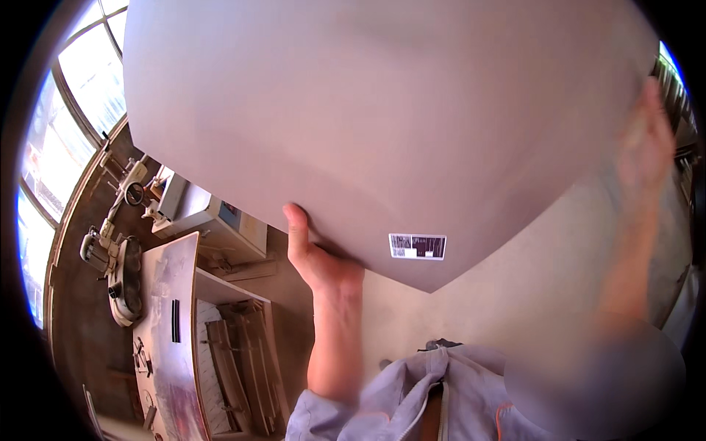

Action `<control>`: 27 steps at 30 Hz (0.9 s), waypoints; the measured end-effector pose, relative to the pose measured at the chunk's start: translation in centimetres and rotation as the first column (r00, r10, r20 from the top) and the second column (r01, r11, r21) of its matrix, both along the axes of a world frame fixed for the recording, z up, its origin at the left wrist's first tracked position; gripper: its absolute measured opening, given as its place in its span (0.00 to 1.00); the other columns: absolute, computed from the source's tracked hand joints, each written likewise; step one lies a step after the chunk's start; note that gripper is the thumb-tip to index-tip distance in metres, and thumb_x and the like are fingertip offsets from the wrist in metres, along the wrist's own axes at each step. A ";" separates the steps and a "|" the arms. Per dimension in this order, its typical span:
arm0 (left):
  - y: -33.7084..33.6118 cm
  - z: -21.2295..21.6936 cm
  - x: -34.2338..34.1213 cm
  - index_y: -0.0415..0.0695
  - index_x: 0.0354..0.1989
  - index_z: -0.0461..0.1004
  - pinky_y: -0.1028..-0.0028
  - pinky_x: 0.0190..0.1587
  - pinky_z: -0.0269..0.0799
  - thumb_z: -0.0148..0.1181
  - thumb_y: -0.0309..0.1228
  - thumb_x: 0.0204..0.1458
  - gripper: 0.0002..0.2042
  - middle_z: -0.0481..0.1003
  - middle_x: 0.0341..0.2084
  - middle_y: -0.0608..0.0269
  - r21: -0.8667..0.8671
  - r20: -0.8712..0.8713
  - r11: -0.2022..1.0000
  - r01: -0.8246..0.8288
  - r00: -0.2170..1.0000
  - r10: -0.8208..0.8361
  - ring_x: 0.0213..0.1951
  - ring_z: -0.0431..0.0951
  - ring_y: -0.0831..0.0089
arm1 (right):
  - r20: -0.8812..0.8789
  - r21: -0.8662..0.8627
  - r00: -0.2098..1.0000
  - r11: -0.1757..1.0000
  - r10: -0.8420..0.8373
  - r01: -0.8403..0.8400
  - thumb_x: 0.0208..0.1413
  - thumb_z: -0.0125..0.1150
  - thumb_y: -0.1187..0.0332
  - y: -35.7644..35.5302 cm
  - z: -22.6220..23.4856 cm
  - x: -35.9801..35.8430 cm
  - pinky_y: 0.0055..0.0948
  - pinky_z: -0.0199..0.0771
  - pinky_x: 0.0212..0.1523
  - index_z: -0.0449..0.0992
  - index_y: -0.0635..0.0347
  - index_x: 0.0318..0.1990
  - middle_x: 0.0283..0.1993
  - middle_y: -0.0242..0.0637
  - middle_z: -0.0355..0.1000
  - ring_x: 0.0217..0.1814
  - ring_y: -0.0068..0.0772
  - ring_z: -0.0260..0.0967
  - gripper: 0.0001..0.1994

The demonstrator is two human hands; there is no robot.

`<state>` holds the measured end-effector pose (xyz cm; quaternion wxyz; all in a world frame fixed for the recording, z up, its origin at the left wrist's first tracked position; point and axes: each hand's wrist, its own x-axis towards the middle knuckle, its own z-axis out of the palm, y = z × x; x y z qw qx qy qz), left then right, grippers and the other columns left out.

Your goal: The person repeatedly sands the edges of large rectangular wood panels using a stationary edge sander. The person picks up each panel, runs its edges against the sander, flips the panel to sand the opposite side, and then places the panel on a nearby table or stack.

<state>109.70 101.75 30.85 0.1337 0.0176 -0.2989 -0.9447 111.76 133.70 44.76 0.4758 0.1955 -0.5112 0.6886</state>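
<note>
A large, flat, grey-brown board fills the upper middle of the head view, one corner pointing down toward my body. Near that corner sits a small white label with dark print. My left hand grips the lower left edge, thumb on the upper face and fingers hidden underneath. At the far right edge, my right hand is raised against the board, its fingertips at the rim. Motion blurs this hand, and part of its grip is hard to make out.
On the left stands a workbench with shelves holding stacked boards. Behind it are a pale machine with a handwheel, a light cabinet and tall windows. Pale concrete floor lies below the board.
</note>
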 end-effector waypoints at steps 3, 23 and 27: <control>1.6 1.2 -0.1 0.46 0.62 0.60 0.60 0.61 0.57 0.53 0.57 0.53 0.34 0.62 0.59 0.64 0.024 -0.055 1.000 -0.006 0.998 0.007 0.60 0.61 0.63 | 0.097 -0.323 0.935 0.899 0.342 -0.295 0.57 0.59 0.58 -2.7 -2.5 -1.7 0.29 0.66 0.55 0.71 0.60 0.54 0.51 0.32 0.72 0.53 0.30 0.68 0.20; 4.5 3.4 5.1 0.50 0.58 0.65 0.61 0.61 0.57 0.55 0.55 0.53 0.29 0.64 0.57 0.67 0.043 -0.014 0.996 -0.074 0.997 0.075 0.59 0.63 0.65 | 0.159 -0.275 0.966 0.949 0.204 -0.155 0.54 0.63 0.63 -1.8 0.2 -0.8 0.30 0.68 0.54 0.75 0.63 0.49 0.49 0.35 0.74 0.51 0.33 0.71 0.18; 5.2 3.8 5.3 0.49 0.58 0.63 0.63 0.59 0.60 0.54 0.53 0.54 0.28 0.65 0.55 0.67 0.019 -0.049 0.997 -0.080 0.996 0.081 0.57 0.64 0.66 | 0.144 -0.252 0.972 0.957 0.185 -0.145 0.54 0.63 0.64 -1.2 0.1 -0.3 0.30 0.68 0.54 0.74 0.63 0.49 0.49 0.37 0.74 0.51 0.34 0.71 0.18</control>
